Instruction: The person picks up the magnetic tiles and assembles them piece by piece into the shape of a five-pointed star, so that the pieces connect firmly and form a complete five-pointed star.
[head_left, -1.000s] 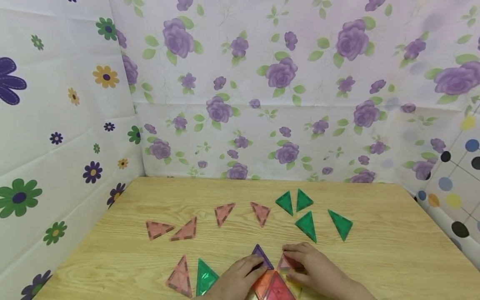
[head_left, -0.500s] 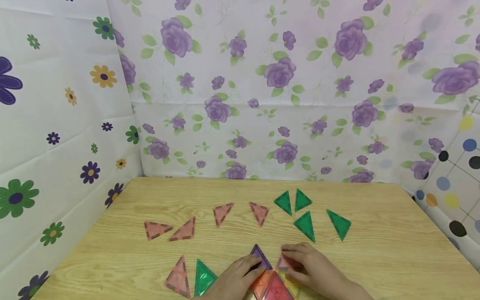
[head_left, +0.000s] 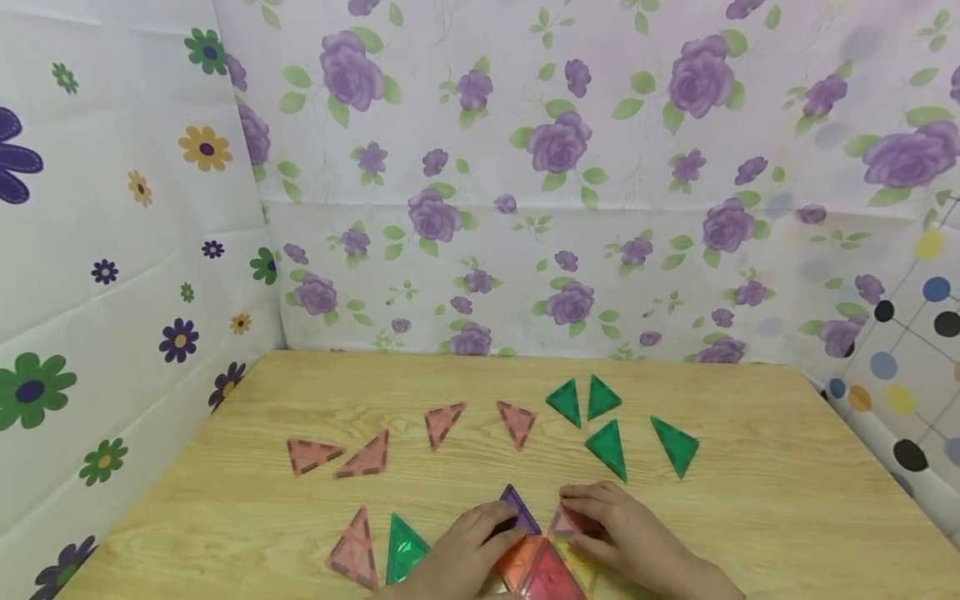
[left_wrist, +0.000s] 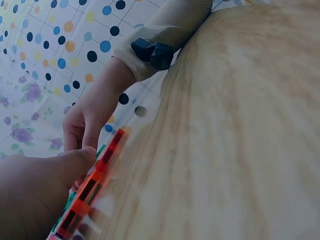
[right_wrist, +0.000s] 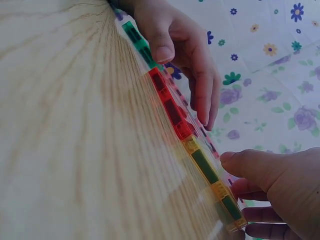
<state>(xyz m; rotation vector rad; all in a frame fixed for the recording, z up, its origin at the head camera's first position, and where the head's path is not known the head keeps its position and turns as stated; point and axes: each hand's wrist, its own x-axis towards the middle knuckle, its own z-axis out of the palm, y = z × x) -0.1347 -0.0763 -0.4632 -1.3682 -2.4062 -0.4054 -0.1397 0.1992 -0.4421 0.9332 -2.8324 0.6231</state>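
Observation:
Several triangular magnetic tiles lie edge to edge on the near part of the table: orange (head_left: 519, 563), red (head_left: 553, 577) and yellow (head_left: 585, 570). At the upper left of this group my left hand (head_left: 461, 554) pinches a purple magnetic tile (head_left: 524, 510), thumb by its lower edge and fingers partly covering it. Opposite, my right hand (head_left: 637, 535) pinches a pink magnetic tile (head_left: 561, 524), fingers at its top and thumb over the yellow one. A narrow gap shows between purple and pink. The right wrist view shows the yellow tile's edge (right_wrist: 205, 167) beside my fingers.
Left of my left hand lie a pink triangle (head_left: 356, 552) and a green triangle (head_left: 405, 550). Further back are several pink triangles (head_left: 441, 423) and several green triangles (head_left: 677, 447). Flowered cloth (head_left: 465, 250) hangs behind the wooden table (head_left: 225, 508).
Both hands stay at the same tiles, with only slight motion of the left fingers and thumb. The whole head view shifts a little.

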